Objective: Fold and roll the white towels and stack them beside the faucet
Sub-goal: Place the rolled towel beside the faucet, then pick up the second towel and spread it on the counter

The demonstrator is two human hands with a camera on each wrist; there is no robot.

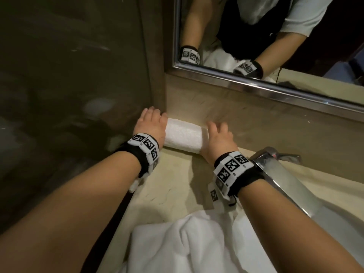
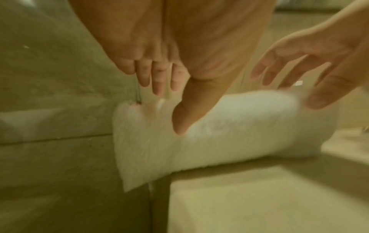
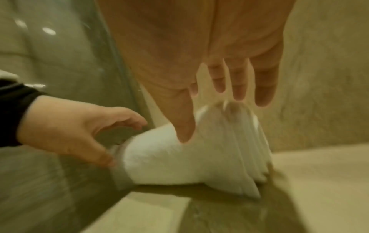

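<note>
Both arms reach forward — left hand [image 1: 150,123] and right hand [image 1: 218,137] open, fingers loosely spread.

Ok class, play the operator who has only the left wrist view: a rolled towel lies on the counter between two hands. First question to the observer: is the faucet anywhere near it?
Observer: Yes. In the head view the faucet stands just right of the roll, close to the right hand.
Operator: Any towels left to do?
Observer: A loose towel lies crumpled at the near edge of the counter.
Operator: Is the roll's right end tidy?
Observer: The right wrist view shows its layers fanned out at that end, below the right hand's straight fingers.
</note>
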